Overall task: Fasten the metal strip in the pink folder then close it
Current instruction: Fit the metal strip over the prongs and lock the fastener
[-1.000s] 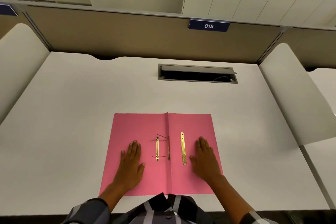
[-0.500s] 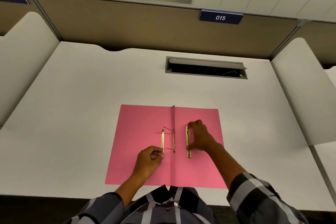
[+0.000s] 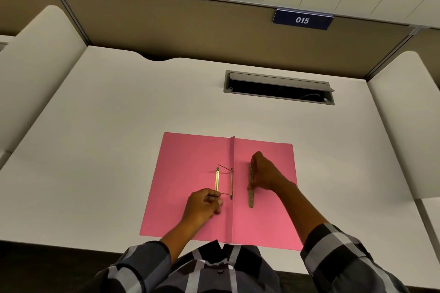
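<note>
The pink folder (image 3: 190,162) lies open and flat on the white desk, spine running away from me. On its left leaf sits a brass fastener bar (image 3: 217,179) joined by two thin prongs to a second bar (image 3: 231,183) at the spine. My left hand (image 3: 202,204) pinches the near end of the left bar. On the right leaf lies a loose gold metal strip (image 3: 251,194). My right hand (image 3: 266,175) grips that strip's far half between thumb and fingers; the strip's near end shows below the hand.
A grey cable hatch (image 3: 278,87) is let into the desk (image 3: 107,126) behind the folder, its lid raised. Rounded white dividers (image 3: 35,54) stand on both sides, with a brown back panel carrying a blue "015" label (image 3: 302,19). The desk's front edge is at my chest.
A second ago both hands lay flat on the folder's leaves. They then closed on the hardware: left on the fastener bar, right on the loose strip. My view has shifted left.
</note>
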`<action>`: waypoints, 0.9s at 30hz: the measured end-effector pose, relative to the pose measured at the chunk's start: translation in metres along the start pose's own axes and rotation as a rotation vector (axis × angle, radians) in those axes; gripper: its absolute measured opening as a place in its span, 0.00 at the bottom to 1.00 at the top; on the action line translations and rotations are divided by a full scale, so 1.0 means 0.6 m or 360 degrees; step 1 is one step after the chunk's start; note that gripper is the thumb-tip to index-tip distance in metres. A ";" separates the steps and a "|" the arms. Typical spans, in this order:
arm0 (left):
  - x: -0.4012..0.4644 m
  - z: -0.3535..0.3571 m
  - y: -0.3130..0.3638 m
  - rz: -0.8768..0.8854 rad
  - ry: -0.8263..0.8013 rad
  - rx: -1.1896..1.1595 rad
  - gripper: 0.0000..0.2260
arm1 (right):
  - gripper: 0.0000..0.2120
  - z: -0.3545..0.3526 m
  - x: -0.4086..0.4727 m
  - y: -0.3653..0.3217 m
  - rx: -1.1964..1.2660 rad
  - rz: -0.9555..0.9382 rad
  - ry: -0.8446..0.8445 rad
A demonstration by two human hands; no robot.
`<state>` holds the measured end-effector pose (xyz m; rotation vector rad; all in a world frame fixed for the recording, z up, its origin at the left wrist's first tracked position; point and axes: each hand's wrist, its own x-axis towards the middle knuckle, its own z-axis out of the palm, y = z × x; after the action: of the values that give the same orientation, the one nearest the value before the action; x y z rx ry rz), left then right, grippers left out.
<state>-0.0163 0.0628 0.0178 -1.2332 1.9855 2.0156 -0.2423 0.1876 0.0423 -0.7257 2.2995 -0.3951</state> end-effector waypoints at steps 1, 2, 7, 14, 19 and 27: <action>0.000 0.001 0.002 0.0008 -0.0011 -0.0040 0.08 | 0.34 -0.001 -0.001 0.000 0.0104 0.0008 -0.0019; -0.001 0.001 0.003 0.0016 -0.0022 -0.0082 0.08 | 0.32 -0.001 -0.004 0.000 0.0199 0.0014 -0.0024; 0.001 0.009 0.010 0.0022 -0.0045 -0.0197 0.07 | 0.26 -0.001 -0.022 -0.018 0.0617 -0.0017 0.0016; 0.011 0.015 0.019 0.0039 -0.0020 -0.0241 0.07 | 0.27 -0.002 -0.032 -0.075 0.0910 -0.0181 -0.0032; 0.013 0.018 0.024 0.0048 -0.0011 -0.0231 0.10 | 0.27 0.009 -0.031 -0.096 0.0939 -0.0203 -0.0034; 0.017 0.017 0.021 0.0054 -0.0034 -0.0235 0.08 | 0.26 0.017 -0.032 -0.111 0.0941 -0.0159 0.0007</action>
<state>-0.0347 0.0645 0.0209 -1.2061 1.8908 2.2172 -0.1976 0.1453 0.0757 -0.5320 1.9941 -1.0632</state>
